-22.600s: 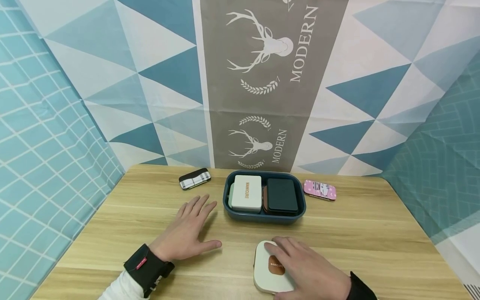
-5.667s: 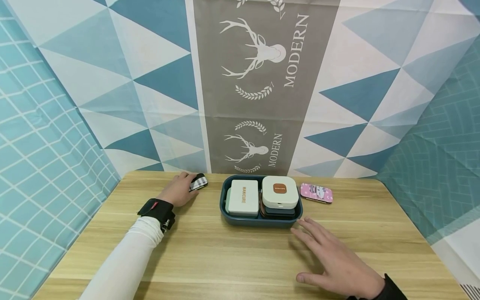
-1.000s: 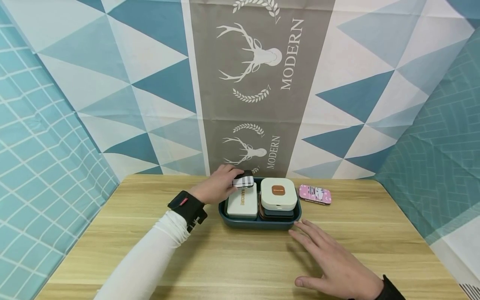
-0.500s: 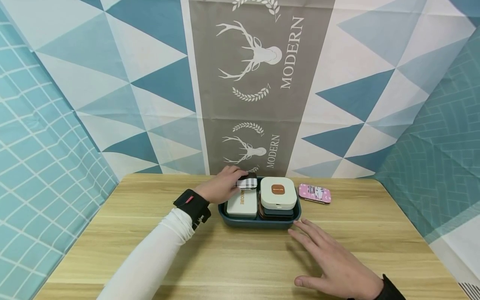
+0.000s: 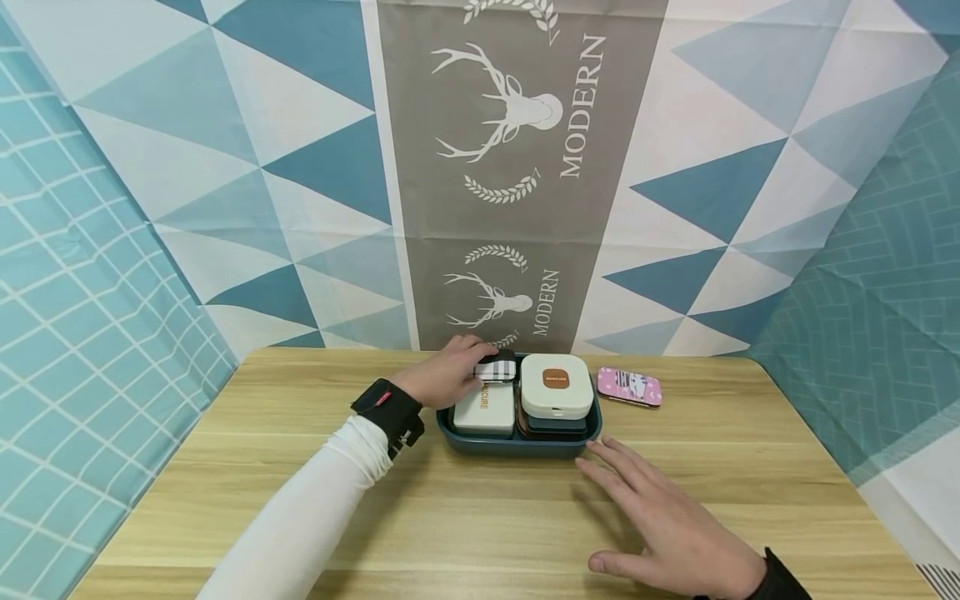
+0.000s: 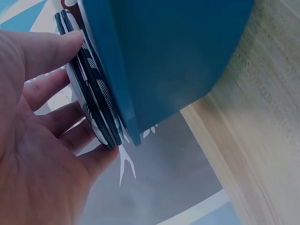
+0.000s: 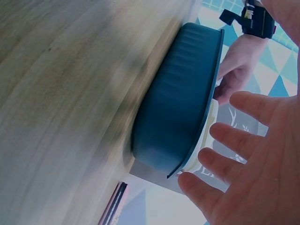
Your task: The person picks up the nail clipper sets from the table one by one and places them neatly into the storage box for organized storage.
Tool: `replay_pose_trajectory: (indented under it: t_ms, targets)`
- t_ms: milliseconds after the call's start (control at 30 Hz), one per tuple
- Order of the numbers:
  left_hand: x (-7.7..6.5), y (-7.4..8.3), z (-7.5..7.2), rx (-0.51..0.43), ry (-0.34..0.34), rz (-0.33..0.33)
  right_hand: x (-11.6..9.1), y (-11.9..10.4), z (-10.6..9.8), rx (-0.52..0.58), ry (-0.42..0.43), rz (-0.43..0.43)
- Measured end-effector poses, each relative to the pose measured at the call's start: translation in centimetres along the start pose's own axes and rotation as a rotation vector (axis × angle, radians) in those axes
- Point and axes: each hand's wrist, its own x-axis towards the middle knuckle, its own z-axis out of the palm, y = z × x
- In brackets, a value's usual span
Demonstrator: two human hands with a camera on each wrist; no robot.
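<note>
My left hand [image 5: 446,373] holds a slim plaid-and-black case [image 5: 497,369] over the left part of the navy tray [image 5: 517,450]. Below it lies a white MANICURE box [image 5: 480,412], partly covered. Up close in the left wrist view, thumb and fingers grip the edges of the case [image 6: 96,89], right beside the tray wall [image 6: 173,56]. A rounded cream MANICURE case [image 5: 557,387] sits on dark cases in the tray's right part. My right hand [image 5: 667,525] is spread, empty, its fingertips near the tray's front right corner.
A pink case with a cartoon print [image 5: 630,387] lies on the wooden table [image 5: 465,533] just right of the tray. Directly behind the table's back edge hangs a patterned cloth [image 5: 495,208].
The cream case went from the table into the tray. My left hand took the plaid case from the back left, carried it over the tray, then shifted slightly right and down. Right hand stays still.
</note>
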Motion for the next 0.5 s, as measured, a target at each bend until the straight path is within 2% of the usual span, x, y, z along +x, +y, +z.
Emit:
replay_pose_trajectory:
  t_ms: [200, 500]
  targets:
    - [0.05, 0.02, 0.33, -0.018, -0.007, -0.001, 0.03, -0.01, -0.08, 0.013, -0.023, 0.025]
    - [0.13, 0.20, 0.38, 0.002, -0.004, 0.003, -0.07, -0.10, -0.14, 0.018, -0.036, 0.045]
